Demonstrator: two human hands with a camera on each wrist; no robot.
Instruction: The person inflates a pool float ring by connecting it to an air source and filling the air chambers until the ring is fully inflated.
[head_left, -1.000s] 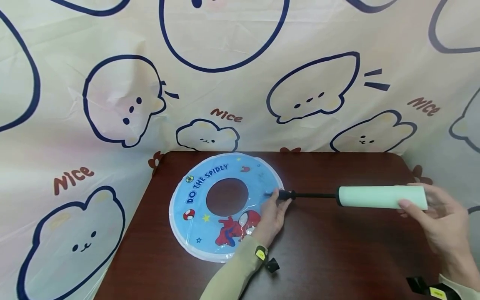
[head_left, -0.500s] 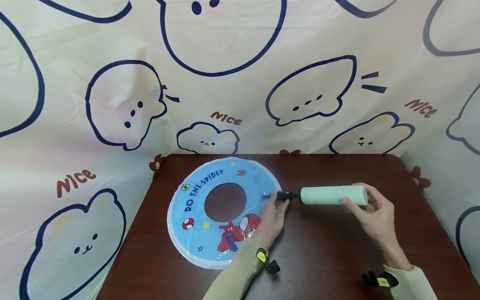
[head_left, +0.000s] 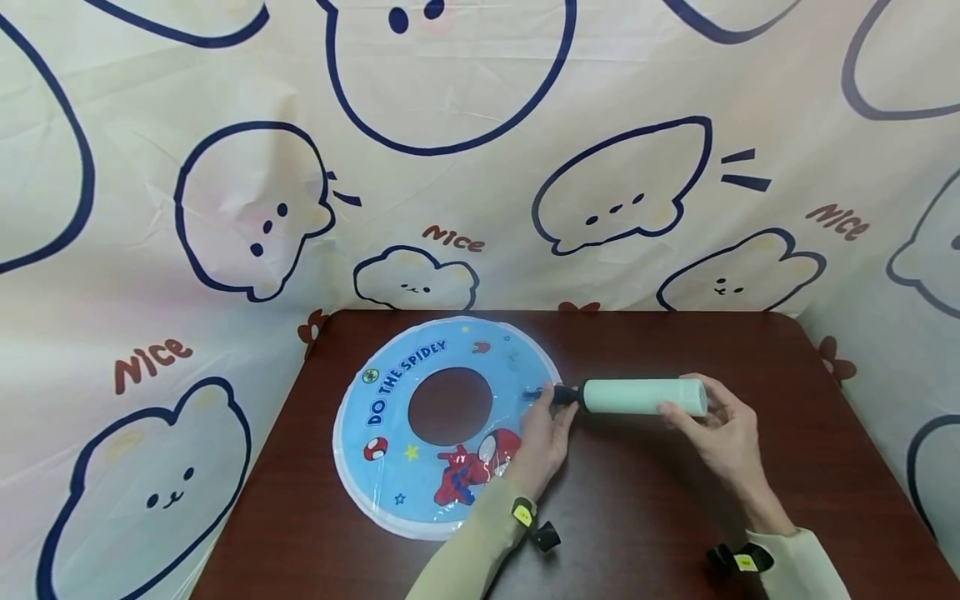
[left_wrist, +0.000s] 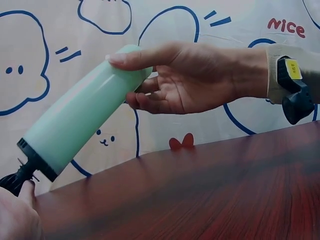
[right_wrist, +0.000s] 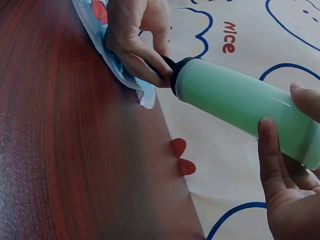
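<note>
A blue inflatable swim ring (head_left: pixel 390 492) with a white edge and a cartoon figure lies on the table, looking fairly flat. My left hand (head_left: pixel 542 442) pinches the black nozzle end (head_left: pixel 564 394) of a hand pump at the ring's right side; the fingers hide the exact joint with the ring. The pump's pale green barrel (head_left: pixel 633 397) points right, held above the table. My right hand (head_left: pixel 723 433) grips the barrel's far end between thumb and fingers. In the right wrist view, the barrel (right_wrist: pixel 235 100) sits close against the left hand (right_wrist: pixel 140 40), with no black rod showing.
The dark brown wooden table (head_left: pixel 637 517) has rounded far corners. A pale cloth (head_left: pixel 495 192) with blue cartoon outlines hangs behind it and at both sides. Black wrist cameras (head_left: pixel 546 536) are strapped to both sleeves.
My right hand has pushed the pump barrel left toward my left hand, so the long black rod has gone into it. The left hand stays at the nozzle end.
</note>
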